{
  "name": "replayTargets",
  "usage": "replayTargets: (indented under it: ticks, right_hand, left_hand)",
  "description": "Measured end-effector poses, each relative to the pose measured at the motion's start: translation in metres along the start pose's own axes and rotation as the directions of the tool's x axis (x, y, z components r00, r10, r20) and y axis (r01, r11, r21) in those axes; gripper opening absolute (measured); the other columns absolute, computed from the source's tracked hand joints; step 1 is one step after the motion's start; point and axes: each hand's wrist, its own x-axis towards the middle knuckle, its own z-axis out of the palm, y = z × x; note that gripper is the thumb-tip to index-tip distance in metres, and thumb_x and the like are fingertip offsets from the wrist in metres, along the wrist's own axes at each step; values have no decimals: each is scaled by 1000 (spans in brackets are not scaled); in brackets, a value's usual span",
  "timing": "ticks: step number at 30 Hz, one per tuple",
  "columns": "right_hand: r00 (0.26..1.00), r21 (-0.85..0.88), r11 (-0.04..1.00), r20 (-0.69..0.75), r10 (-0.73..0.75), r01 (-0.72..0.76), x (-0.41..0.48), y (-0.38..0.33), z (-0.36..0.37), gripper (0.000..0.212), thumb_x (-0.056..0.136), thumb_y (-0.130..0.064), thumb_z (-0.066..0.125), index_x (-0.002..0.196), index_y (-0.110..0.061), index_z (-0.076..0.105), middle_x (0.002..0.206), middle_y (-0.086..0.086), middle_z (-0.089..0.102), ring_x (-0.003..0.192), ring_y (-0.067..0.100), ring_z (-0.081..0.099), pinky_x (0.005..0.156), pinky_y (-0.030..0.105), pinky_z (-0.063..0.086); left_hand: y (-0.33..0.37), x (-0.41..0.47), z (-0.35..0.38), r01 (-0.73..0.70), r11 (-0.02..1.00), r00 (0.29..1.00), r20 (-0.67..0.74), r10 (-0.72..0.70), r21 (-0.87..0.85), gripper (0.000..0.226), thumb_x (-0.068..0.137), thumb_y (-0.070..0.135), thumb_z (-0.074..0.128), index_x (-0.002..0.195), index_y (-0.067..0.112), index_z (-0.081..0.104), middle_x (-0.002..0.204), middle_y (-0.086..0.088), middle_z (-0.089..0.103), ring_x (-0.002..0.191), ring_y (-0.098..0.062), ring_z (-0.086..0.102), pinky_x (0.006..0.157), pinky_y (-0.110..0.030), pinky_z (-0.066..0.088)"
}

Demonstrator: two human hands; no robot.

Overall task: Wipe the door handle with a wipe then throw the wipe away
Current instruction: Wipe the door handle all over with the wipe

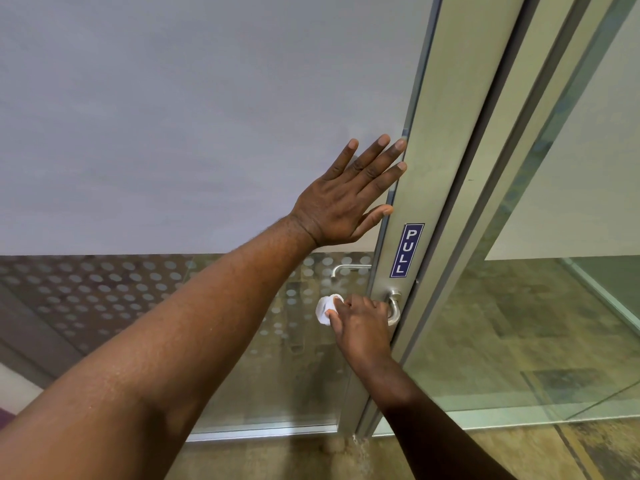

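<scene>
A silver lever door handle sticks out of the metal door stile, just below a blue PULL sign. My right hand is wrapped around the handle's lever and hides most of it. A crumpled white wipe bulges out at the left of that hand, pinched under its fingers. My left hand lies flat with fingers spread on the frosted glass door, fingertips touching the stile's edge above the sign.
A second handle shows through the glass on the door's far side. The lower glass carries a dotted frosted pattern. A metal frame and a fixed glass panel stand to the right. Brownish carpet lies below.
</scene>
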Motion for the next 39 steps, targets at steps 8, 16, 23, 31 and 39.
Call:
replayTargets:
  ticks: [8, 16, 23, 31, 39]
  right_hand:
    - [986, 33, 986, -27, -162, 163, -12, 5, -6, 10, 81, -27, 77, 91, -27, 77, 103, -4, 69, 92, 25, 63, 77, 41, 42]
    - [981, 410, 896, -16, 192, -169, -40, 17, -33, 17, 83, -31, 69, 99, -34, 73, 96, -14, 68, 87, 8, 60, 88, 34, 43]
    - [699, 859, 188, 240, 674, -476, -25, 35, -57, 33, 73, -13, 89, 94, -25, 66, 86, 1, 74, 72, 14, 69, 68, 32, 56]
    - [718, 872, -351, 482, 502, -340, -27, 45, -78, 29, 75, -14, 82, 101, -5, 71, 87, 11, 77, 74, 21, 68, 67, 33, 50]
    - [791, 779, -558, 520, 321, -285, -30, 45, -88, 42, 77, -1, 69, 118, 8, 64, 107, 24, 73, 91, 30, 74, 72, 36, 61]
  left_hand:
    - [1, -2, -4, 5, 1000, 999, 41, -4, -24, 64, 110, 47, 32, 160, 8, 28, 167, -17, 29, 155, -33, 25, 128, -44, -6]
    - [11, -4, -19, 75, 973, 997, 24, -71, -220, 56, 108, 33, 45, 157, 7, 37, 166, -21, 28, 156, -35, 23, 129, -49, 6]
    - [94, -68, -26, 289, 791, 957, 137, -256, -540, 25, 91, 14, 72, 116, 8, 70, 111, -10, 69, 102, -30, 66, 88, -45, 52]
    - [134, -102, -28, 702, 437, 711, 573, -407, -562, 28, 99, 31, 64, 125, 24, 69, 113, 7, 74, 104, -12, 65, 98, -38, 51]
    - [127, -104, -32, 811, 307, 580, 621, -527, -498, 27, 97, 21, 65, 123, 25, 66, 109, 7, 69, 99, -14, 64, 87, -37, 56]
